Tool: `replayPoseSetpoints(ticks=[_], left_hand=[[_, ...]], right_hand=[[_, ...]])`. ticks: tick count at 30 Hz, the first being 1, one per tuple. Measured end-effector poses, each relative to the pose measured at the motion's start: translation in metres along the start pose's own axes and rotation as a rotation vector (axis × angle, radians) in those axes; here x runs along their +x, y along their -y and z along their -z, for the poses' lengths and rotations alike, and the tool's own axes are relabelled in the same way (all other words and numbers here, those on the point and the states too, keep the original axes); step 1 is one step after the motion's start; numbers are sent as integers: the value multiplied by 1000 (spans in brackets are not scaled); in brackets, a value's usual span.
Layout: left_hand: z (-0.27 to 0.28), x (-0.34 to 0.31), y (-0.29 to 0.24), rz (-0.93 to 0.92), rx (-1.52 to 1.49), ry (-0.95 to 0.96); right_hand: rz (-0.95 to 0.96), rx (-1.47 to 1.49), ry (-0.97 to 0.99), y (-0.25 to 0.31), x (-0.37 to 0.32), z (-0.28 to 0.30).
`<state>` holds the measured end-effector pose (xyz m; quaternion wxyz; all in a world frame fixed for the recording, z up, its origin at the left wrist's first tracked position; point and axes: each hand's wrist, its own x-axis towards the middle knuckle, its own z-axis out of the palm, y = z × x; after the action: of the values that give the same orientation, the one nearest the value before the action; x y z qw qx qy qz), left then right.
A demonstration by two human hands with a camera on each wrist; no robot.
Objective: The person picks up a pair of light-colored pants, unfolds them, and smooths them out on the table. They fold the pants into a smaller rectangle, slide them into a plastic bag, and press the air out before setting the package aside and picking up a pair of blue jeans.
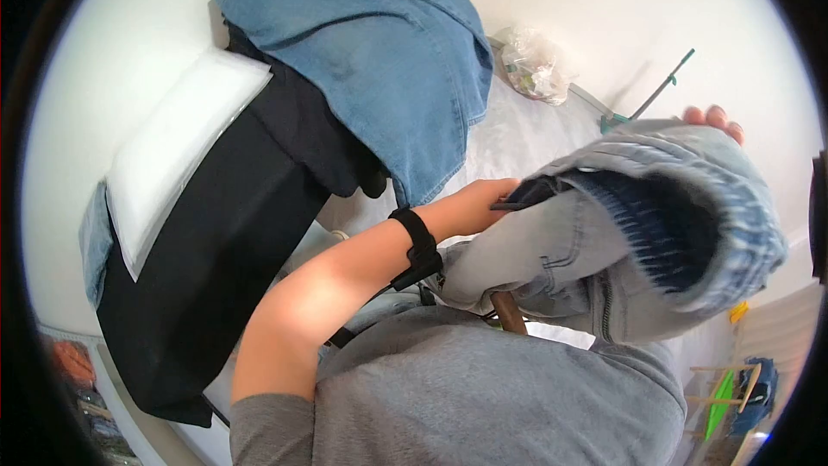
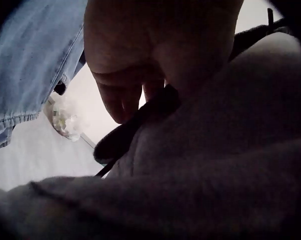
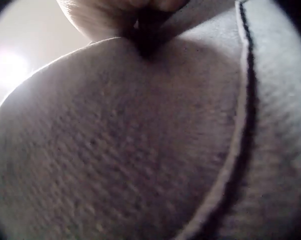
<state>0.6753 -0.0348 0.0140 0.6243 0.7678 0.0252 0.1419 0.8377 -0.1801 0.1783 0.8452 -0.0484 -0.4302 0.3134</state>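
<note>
A pale, faded denim garment (image 1: 569,246) with a zipper and a dark blue inner side is held up in front of the grey-shirted torso. My left hand (image 1: 479,205) grips its left edge. Seen from the left wrist, the fingers of that hand (image 2: 135,75) go behind a dark fabric edge. Only the fingertips of my right hand (image 1: 714,121) show over the garment's upper right edge; the rest is hidden behind the cloth. In the right wrist view, the right hand's fingers (image 3: 110,17) pinch the cloth, which is gathered at that spot.
Black cloth (image 1: 216,267) lies to the left, with a white flat packet (image 1: 185,151) and a blue denim garment (image 1: 371,43) on it. Further back sit a clear plastic bag (image 1: 535,65) and a green-handled stick (image 1: 664,85). Wooden-framed items (image 1: 733,388) stand at lower right.
</note>
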Motion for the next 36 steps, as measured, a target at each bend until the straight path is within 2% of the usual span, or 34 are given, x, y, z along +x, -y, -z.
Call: replayPoseSetpoints(ticks=[1,3,4,6,7,8,9,10,12,13,14,16,17,19,21,25,27,28,30,31,33,34,36], left_hand=[[6,6,8,-191,188,16],[11,22,26,-229,252,-70],[19,20,21,-78,243,-180],[56,7,8,29,276,-360],[79,-2,-7,-11,322,-424],[90,-20,-68,211,480,-547],[108,-29,-100,337,536,-658],[125,-41,-115,60,701,-730],[161,-60,-143,-117,825,-688],[157,-65,-177,51,1007,-652],[165,-64,-180,-87,1076,-658],[157,-55,-210,-63,1160,-681],[157,-49,-218,-51,1196,-680],[148,-36,-226,-37,1271,-661],[143,-21,-228,-24,1359,-654],[138,-12,-234,57,1461,-668],[142,-8,-238,171,1418,-678],[145,-6,-240,173,1425,-669],[152,-3,-240,204,1467,-675],[156,-4,-241,207,1472,-672],[163,-3,-241,136,1531,-712],[163,-3,-244,138,1533,-710],[165,-5,-253,121,1496,-702]], right_hand=[[96,3,59,-16,0,-2],[-8,-164,269,-18,11,-15],[-23,-190,318,-22,17,-16],[-28,-246,336,-21,27,-9],[-31,-284,334,-18,30,-5],[-39,-330,320,-14,35,2],[-54,-387,306,-12,36,12],[-79,-466,301,-9,38,22],[-137,-665,302,-7,39,48],[-175,-783,307,-7,35,63],[-223,-908,307,-9,31,81],[-351,-1084,246,-18,21,117],[-504,-1076,77,-27,16,134],[-503,-1332,148,-29,6,152],[-540,-1318,139,-26,-14,156],[-498,-1353,216,-23,-54,95],[-89,-1535,537,-34,-67,71],[-89,-1529,527,-41,-73,65],[-255,-1503,781,-59,-82,57],[-254,-1499,778,-70,-84,50],[-197,-1456,961,-95,-90,42],[-196,-1453,959,-107,-95,41],[89,-1550,835,-133,-109,44]])
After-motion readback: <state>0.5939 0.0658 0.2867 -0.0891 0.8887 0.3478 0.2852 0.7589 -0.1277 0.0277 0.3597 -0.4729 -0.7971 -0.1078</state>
